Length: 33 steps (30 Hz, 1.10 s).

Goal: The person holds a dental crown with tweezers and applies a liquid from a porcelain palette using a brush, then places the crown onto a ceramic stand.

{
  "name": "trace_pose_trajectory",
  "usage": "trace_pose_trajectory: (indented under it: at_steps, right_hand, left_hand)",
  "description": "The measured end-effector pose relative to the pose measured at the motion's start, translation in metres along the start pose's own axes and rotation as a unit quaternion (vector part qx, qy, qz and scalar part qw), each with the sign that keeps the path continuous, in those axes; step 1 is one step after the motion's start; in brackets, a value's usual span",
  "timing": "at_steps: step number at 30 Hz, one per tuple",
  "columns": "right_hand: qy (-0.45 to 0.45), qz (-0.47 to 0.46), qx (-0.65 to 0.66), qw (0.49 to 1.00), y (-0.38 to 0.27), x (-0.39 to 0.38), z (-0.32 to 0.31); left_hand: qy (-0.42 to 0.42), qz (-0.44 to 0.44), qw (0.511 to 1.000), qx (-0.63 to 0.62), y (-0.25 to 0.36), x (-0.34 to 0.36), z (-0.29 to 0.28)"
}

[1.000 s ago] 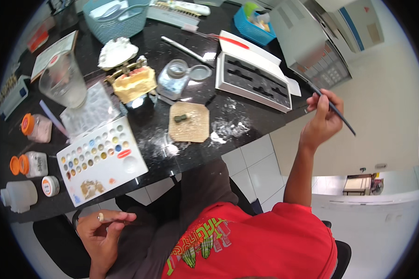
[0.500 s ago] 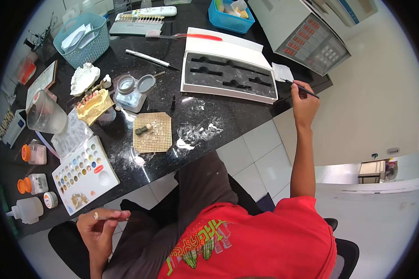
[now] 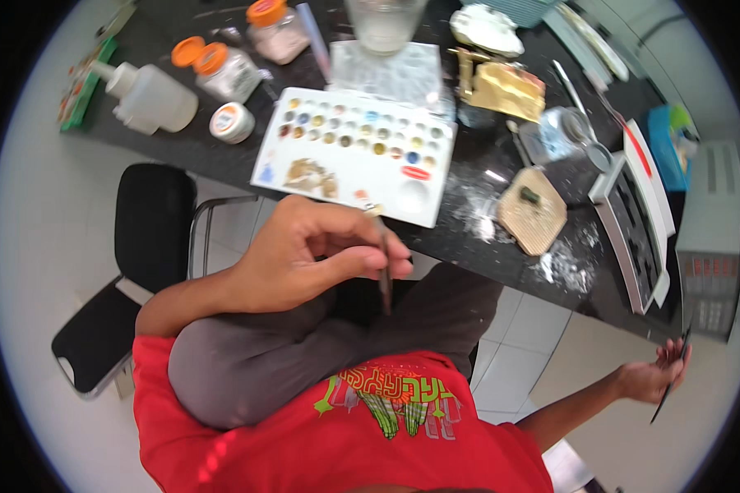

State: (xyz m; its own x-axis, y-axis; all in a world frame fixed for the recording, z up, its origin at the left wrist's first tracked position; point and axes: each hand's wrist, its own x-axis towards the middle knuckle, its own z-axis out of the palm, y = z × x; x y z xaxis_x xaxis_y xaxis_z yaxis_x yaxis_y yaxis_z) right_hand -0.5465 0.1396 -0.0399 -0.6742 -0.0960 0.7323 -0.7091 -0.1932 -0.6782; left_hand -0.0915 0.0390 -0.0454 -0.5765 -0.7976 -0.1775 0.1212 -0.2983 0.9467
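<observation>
Pinched between the thumb and fingers of my left hand [image 3: 308, 255] is a thin dark tool [image 3: 386, 287]. A small tooth-coloured crown [image 3: 374, 211] sits at its upper end, just in front of the near edge of a white palette [image 3: 366, 171] with many coloured wells. Far to the right, my right hand [image 3: 651, 381] grips a slim black brush [image 3: 672, 376] in front of a grey furnace [image 3: 709, 234]. A honeycomb firing tray [image 3: 514, 226] lies on the dark counter, bearing a small dark green piece [image 3: 529, 195].
Beyond the palette stand a squeeze bottle [image 3: 166, 103], orange-lidded jars [image 3: 228, 78] and a clear cup [image 3: 382, 25]. A yellow dental model [image 3: 510, 92], glass jar [image 3: 555, 138] and open box [image 3: 612, 214] line the right. A black chair [image 3: 156, 226] stands left.
The view has swung left, bringing the palette to the centre. My left hand, with the tool and crown, now appears near the palette. My right hand keeps its brush, now away from the white paper.
</observation>
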Motion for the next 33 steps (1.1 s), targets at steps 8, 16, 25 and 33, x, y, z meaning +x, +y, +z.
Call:
trace_pose_trajectory:
  at_steps: [8, 16, 25, 33]
  right_hand:
    - [-0.332, -0.008, 0.336, 0.881, -0.124, -0.14, 0.092]
    - [-0.531, -0.056, 0.33, 0.779, -0.149, -0.167, 0.136]
    - [-0.554, -0.057, 0.322, 0.765, -0.157, -0.172, 0.141]
    - [-0.564, -0.046, 0.341, 0.751, -0.158, -0.176, 0.145]
  left_hand:
    - [0.018, -0.028, 0.99, -0.134, -0.002, -0.01, -0.006]
    - [0.014, -0.038, 0.991, -0.129, 0.0, -0.006, -0.008]
    - [0.013, -0.052, 0.989, -0.137, 0.001, -0.007, -0.01]
    - [0.017, -0.098, 0.986, -0.134, -0.002, -0.013, -0.008]
